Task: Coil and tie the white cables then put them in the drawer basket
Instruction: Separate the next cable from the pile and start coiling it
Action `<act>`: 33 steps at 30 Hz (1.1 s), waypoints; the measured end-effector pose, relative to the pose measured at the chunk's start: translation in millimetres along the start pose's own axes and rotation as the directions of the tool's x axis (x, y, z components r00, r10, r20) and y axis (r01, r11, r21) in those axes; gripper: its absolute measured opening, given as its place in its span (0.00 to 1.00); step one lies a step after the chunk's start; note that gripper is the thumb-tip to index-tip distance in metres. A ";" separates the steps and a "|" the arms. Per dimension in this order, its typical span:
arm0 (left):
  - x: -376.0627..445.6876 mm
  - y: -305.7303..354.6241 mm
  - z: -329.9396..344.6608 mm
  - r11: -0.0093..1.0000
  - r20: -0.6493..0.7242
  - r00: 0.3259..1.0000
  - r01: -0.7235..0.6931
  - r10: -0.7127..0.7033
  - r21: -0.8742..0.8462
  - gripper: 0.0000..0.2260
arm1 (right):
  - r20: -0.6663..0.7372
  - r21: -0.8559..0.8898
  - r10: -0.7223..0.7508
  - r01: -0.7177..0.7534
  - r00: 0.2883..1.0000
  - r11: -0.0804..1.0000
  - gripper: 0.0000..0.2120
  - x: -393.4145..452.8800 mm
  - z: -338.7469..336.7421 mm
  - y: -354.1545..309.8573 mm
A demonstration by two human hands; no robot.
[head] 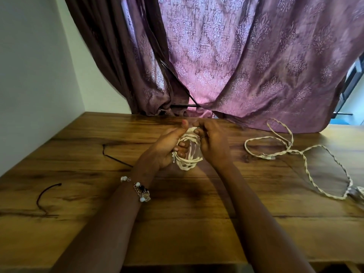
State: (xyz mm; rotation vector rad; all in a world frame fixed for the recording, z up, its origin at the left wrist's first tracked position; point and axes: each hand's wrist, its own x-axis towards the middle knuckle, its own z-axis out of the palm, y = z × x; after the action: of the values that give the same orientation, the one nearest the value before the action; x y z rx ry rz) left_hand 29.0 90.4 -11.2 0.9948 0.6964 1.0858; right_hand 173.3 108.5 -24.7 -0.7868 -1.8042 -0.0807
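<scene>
Left hand gripped the coiled cable; right hand pinched its top, loose cable lying off to that hand's right.

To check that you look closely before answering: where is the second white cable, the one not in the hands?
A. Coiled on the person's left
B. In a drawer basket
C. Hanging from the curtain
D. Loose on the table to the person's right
D: the second white cable sprawls uncoiled on the wooden table, right of both hands.

Two bare forearms, no sleeves. The left wrist wears a beaded chain bracelet with white and dark beads. The right hand wears what looks like a thin ring.
</scene>
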 end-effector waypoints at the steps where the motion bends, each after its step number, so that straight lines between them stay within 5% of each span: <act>1: 0.1 0.9 0.6 0.999 -0.033 0.999 -0.034 0.033 -0.027 0.20 | -0.033 -0.007 0.032 -0.033 0.999 0.999 0.12 -0.8 1.8 -1.4; 6: -4.7 10.0 -4.3 0.998 -0.096 0.994 -0.057 0.053 -0.034 0.05 | 0.064 0.084 0.009 -0.015 0.998 0.996 0.06 -1.5 -1.1 -4.8; 11: -11.9 10.2 0.4 0.984 -0.086 0.996 0.029 -0.014 0.174 0.06 | 0.375 0.279 0.068 -0.183 0.925 0.943 0.11 -4.8 -8.8 -4.5; 16: -8.8 6.2 4.9 0.961 -0.204 0.973 -0.048 0.107 0.273 0.08 | 0.470 0.240 0.117 -0.255 0.875 0.937 0.16 -6.4 0.0 2.1; 20: 2.6 -0.2 1.8 0.853 -0.463 0.766 -0.206 0.445 0.480 0.12 | 0.392 0.180 0.139 -0.224 0.909 0.958 0.17 -9.4 19.1 -0.3; 24: 5.5 -0.2 -5.0 0.718 -0.558 0.528 -0.151 0.640 0.680 0.10 | 0.326 0.245 0.238 -0.325 0.915 0.913 0.23 -14.9 33.1 -6.1; 30: 2.6 1.4 -5.4 0.627 -0.500 0.524 -0.087 0.690 0.774 0.05 | 0.509 0.523 0.314 -0.578 0.802 0.627 0.10 -5.9 13.4 -26.2; 33: 3.8 -0.6 -1.1 0.493 -0.355 0.572 -0.102 0.740 0.864 0.06 | 0.597 0.531 0.375 -0.700 0.709 0.478 0.16 3.2 2.1 -28.4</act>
State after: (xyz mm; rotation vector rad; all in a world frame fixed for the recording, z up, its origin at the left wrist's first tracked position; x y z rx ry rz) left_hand 29.6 94.2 -12.2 1.5961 1.7327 1.7694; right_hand 155.5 88.9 -13.7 -0.7698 -1.6247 1.2867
